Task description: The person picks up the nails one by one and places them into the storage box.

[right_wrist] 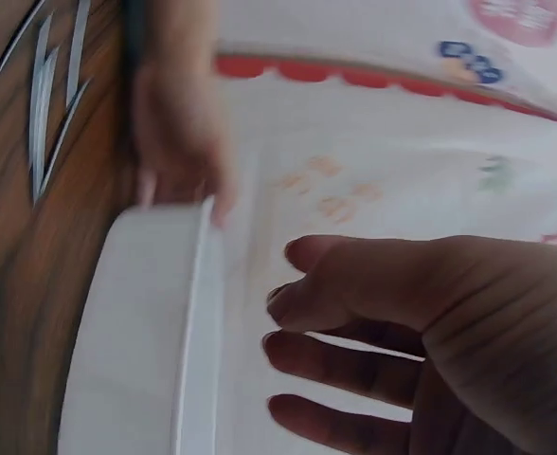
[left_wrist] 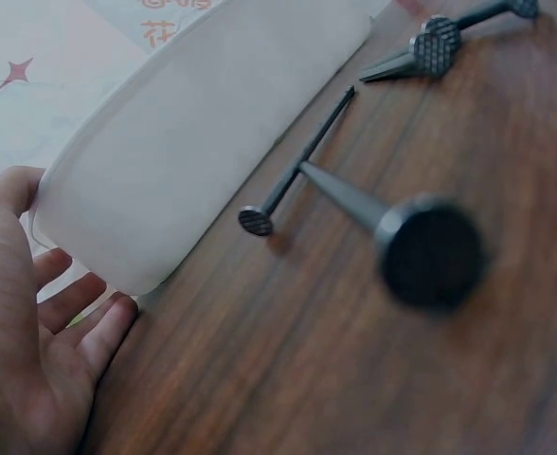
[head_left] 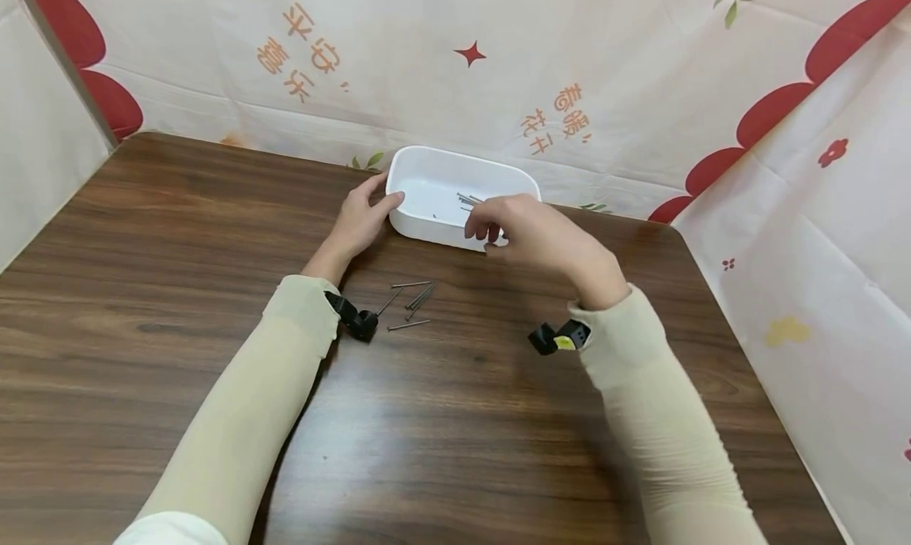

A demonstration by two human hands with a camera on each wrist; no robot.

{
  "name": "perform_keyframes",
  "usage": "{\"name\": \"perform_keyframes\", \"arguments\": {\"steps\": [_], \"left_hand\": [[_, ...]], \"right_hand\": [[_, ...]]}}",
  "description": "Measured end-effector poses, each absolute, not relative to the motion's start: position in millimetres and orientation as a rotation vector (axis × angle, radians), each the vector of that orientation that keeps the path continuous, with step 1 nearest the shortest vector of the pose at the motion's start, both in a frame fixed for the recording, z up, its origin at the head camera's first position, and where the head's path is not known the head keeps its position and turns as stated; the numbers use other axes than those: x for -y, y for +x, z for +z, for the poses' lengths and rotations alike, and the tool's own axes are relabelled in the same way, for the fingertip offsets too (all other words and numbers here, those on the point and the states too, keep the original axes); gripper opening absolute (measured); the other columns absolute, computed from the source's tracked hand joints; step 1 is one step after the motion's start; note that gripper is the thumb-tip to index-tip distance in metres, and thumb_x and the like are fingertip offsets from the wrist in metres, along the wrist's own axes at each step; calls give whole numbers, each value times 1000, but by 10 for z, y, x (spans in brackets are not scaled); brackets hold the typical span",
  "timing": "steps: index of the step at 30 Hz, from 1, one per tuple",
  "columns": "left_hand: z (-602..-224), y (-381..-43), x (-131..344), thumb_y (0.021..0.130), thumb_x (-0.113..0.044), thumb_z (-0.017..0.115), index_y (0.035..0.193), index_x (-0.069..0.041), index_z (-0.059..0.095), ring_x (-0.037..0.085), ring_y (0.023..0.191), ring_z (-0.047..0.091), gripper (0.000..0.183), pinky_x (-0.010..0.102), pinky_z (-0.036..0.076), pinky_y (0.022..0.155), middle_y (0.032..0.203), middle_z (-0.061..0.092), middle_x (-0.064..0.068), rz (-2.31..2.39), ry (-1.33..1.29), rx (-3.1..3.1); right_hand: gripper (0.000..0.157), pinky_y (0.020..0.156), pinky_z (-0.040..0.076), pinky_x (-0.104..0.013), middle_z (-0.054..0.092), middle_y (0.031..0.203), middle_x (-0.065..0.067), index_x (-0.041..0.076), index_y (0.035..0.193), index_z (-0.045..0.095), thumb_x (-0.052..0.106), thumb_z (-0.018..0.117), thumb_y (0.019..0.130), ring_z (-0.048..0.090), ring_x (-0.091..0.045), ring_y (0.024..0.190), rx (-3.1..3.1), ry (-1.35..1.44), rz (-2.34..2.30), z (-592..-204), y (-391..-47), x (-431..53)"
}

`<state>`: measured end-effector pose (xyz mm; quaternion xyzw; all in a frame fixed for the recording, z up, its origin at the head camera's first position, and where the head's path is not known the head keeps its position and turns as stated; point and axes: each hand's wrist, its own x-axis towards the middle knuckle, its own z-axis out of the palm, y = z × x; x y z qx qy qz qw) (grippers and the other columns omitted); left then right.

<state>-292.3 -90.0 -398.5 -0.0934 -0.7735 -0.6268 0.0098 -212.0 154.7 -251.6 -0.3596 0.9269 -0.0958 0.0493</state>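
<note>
A white rectangular plastic box (head_left: 444,230) stands at the far side of the table. My left hand (head_left: 359,217) grips its left end, thumb over the rim and fingers against the outside; the left wrist view shows this hand (left_wrist: 56,351) at the box's corner. Over the box's right front rim hovers my right hand (head_left: 530,228), its fingers loosely bent. In the right wrist view, nothing shows between the fingers of this hand (right_wrist: 402,322). Several nails (head_left: 466,200) lie inside the box, partly hidden by the right hand. More loose nails (head_left: 420,296) lie on the table before the box.
The brown wood-grain table (head_left: 455,434) reaches back to a printed white cloth (head_left: 427,54) hanging behind the box. Similar cloth (head_left: 804,236) borders the right side. Dark wrist cameras (head_left: 359,323) sit on both sleeves, the left one close to the loose nails.
</note>
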Motion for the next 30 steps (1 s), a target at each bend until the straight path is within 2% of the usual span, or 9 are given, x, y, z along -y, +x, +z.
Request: {"name": "perform_keyframes", "arguments": {"steps": [5, 10, 15, 21, 26, 30], "left_hand": [[-3984, -2932, 870, 101, -39, 56, 158, -15, 37, 29, 139, 52, 64, 45, 46, 113, 159, 43, 10, -1959, -295, 2431], [-3975, -2950, 846, 101, -39, 56, 158, -14, 37, 29, 139, 52, 65, 45, 46, 113, 159, 43, 11, -1956, -301, 2433], [-3971, -2925, 908, 101, -39, 55, 158, -14, 36, 30, 139, 51, 65, 45, 45, 113, 158, 44, 11, -1935, -276, 2449], [-3965, -2917, 922, 101, -41, 56, 159, -15, 36, 28, 139, 51, 66, 45, 45, 113, 157, 46, 10, -1945, -265, 2449], [-3961, -2912, 906, 100, -41, 56, 158, -17, 36, 28, 141, 50, 66, 45, 44, 114, 158, 45, 9, -1945, -257, 2456], [-3952, -2907, 900, 101, -42, 56, 159, -18, 36, 28, 142, 49, 66, 46, 44, 115, 159, 43, 9, -1933, -253, 2469]], "right_hand": [[24, 81, 55, -35, 68, 91, 3, 13, 98, 71, -5, 63, 85, 62, -13, 87, -2817, -1083, -506, -2659, -1921, -1626], [28, 80, 54, -31, 68, 91, 4, 14, 98, 71, -7, 60, 83, 61, -12, 86, -2818, -1083, -505, -2764, -1853, -1625], [25, 82, 55, -30, 71, 95, 1, 13, 101, 72, -4, 67, 84, 65, -13, 88, -2786, -1140, -396, -2816, -1785, -1425], [17, 77, 54, -30, 70, 95, 1, 14, 99, 70, 4, 72, 85, 64, -13, 85, -2729, -1229, -246, -2922, -1685, -1182], [21, 73, 53, -30, 68, 96, 3, 16, 103, 72, 6, 74, 85, 61, -9, 81, -2702, -1263, -165, -3059, -1622, -1036], [25, 75, 55, -30, 68, 101, 7, 20, 105, 73, 6, 73, 84, 64, -7, 87, -2677, -1332, -128, -3159, -1578, -949]]}}
